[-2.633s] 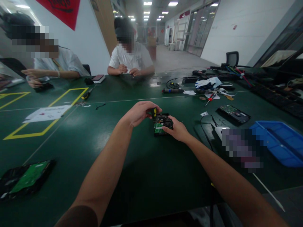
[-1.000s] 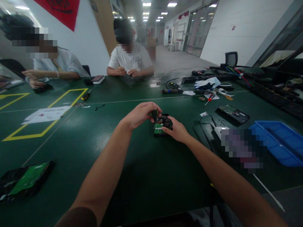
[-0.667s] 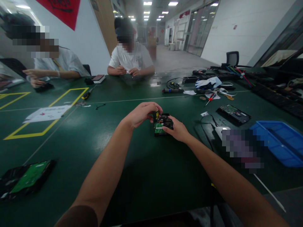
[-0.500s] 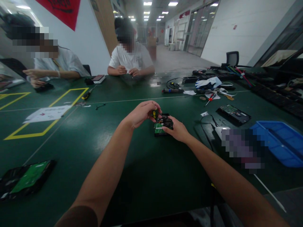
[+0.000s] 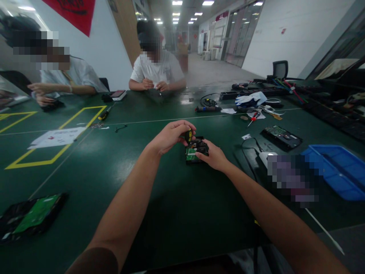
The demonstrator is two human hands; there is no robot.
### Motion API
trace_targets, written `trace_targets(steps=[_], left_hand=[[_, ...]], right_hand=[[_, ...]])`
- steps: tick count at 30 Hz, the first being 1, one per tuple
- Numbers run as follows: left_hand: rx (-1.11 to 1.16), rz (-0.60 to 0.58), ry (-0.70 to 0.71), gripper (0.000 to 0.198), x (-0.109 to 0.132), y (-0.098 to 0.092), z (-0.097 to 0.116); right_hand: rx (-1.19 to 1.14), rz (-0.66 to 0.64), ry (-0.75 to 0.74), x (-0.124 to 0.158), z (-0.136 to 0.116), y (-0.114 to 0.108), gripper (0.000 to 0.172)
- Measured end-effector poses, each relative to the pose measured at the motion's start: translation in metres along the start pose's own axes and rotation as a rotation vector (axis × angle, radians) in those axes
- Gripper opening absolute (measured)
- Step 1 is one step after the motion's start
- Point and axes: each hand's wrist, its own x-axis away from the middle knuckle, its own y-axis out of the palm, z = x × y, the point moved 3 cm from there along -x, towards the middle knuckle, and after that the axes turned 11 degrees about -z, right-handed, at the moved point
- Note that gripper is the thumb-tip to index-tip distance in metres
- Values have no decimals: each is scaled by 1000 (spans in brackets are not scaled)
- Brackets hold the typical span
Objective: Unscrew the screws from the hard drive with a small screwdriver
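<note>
In the middle of the green table lies a hard drive (image 5: 191, 155), its green circuit board facing up. My right hand (image 5: 214, 155) grips it from the right side, with the thumb across its top. Above the drive's far left corner, my left hand (image 5: 177, 135) is closed around the black-and-yellow handle of a screwdriver (image 5: 188, 135). The screwdriver stands roughly upright over the drive; its tip is hidden, so contact cannot be made out.
Another hard drive (image 5: 281, 137) and a blue tray (image 5: 339, 152) lie to the right; a third drive (image 5: 34, 215) is at left. Farther back are a red screwdriver (image 5: 253, 118), white gloves (image 5: 251, 99) and a yellow-handled screwdriver (image 5: 105, 113). Two people sit across the table.
The screwdriver handle has turned and shifted slightly right in my left hand, whose fingers have moved a little. My right hand and the hard drive stay put.
</note>
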Motion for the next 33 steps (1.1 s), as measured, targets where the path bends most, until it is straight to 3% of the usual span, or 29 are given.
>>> trace_targets(steps=[6,19,28,33], left_hand=[[90,-46,16,17,-3,4,-2],[-16,-38,-11,24,0,-2,-5],[2,-150,-47,32,2,1,-1],[109,-89,-41,24,1,0,-4]], right_hand=[[-9,-1,4,0,-2,-1,70],[-14,8,-14,0,0,1,69],[2,-4,-3,0,0,1,69],[-4,-3,-5,0,-1,0,69]])
